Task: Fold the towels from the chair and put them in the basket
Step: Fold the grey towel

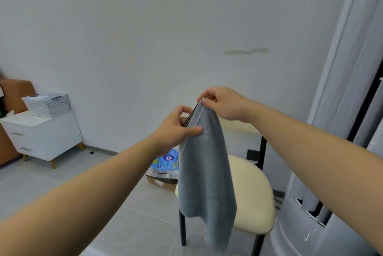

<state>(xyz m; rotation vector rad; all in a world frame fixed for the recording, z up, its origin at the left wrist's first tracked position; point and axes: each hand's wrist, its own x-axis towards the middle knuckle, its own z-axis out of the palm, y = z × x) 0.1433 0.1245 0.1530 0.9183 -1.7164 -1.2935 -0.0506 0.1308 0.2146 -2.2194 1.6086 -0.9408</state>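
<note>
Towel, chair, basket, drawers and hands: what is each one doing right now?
Grey fluffy towel with dark stripes: hanging in the air from both hands.
Left hand: pinching the towel's striped top edge.
Right hand: pinching the towel's top corner.
Cream padded chair with black legs: standing upright behind the towel.
White two-drawer cabinet: both drawers shut.
White holey plastic basket: sitting on that cabinet.
</note>
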